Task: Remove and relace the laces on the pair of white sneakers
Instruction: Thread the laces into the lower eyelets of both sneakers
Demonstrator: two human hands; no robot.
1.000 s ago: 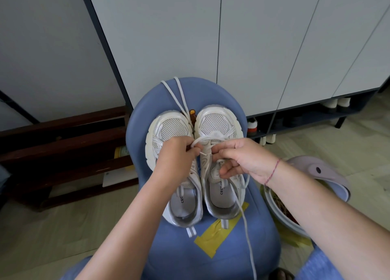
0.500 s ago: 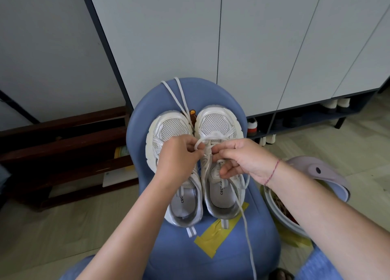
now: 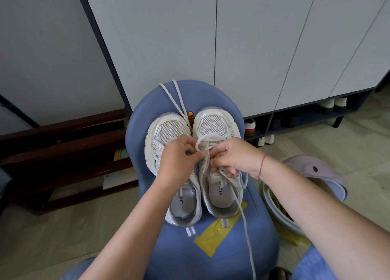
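- The grey insole of the right sneaker bears dark letters that read "CEC"; whatever follows them runs under the tongue and cannot be read.
- The insole of the left sneaker shows the same "CEC", its far end likewise covered.
- A small orange-brown tag sits between the two toes; any print on it is too small to make out.
- Both sneakers lie side by side on the blue chair, toes far, heels near, with their sides touching.
- The left hand has its fingers curled and pinches the lace of the right sneaker just above the eyelets.
- The right hand pinches the same lace just beside it, its lower fingers curled over the tongue; a red thread bracelet circles the wrist.
- The hands hide the middle of both sneakers, so I cannot tell which eyelets are threaded.
- One end of the lace trails near over the heel and runs off the bottom edge.
- A loose lace lies across the far rim of the chair and disappears between the sneakers.
- Yellow tape is stuck to the seat, partly under the right heel.
- On the right, a basin with a lilac lid is half covered by the forearm; its contents are unclear.
- Shoes stand in shadow under the grey cabinet.
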